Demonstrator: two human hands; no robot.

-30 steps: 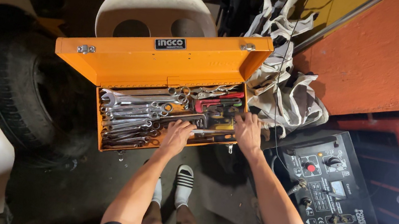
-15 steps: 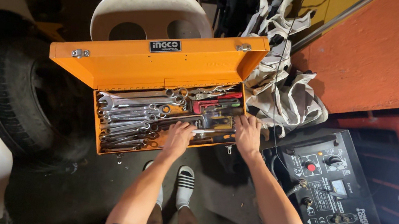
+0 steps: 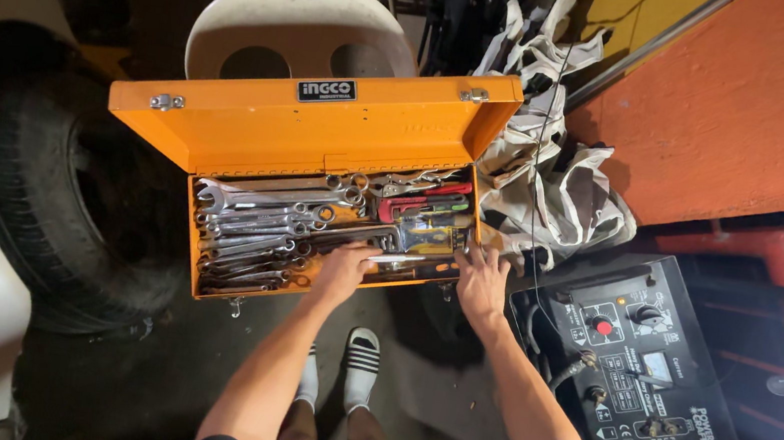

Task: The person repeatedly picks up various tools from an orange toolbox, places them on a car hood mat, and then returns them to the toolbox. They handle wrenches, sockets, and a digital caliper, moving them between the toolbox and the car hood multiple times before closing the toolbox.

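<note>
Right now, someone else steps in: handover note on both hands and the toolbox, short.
Left hand: resting on the tools in the middle of the open orange metal toolbox; whether it has a grip on anything is unclear.
Right hand: at the box's front right corner, fingers on the rim.
Things: chrome spanners fill the left side, red-handled pliers lie at the right rear. The box sits on the floor between a black tyre and a dark control-panel machine.
Done: lid open.
Left: nothing lifted out yet.
</note>
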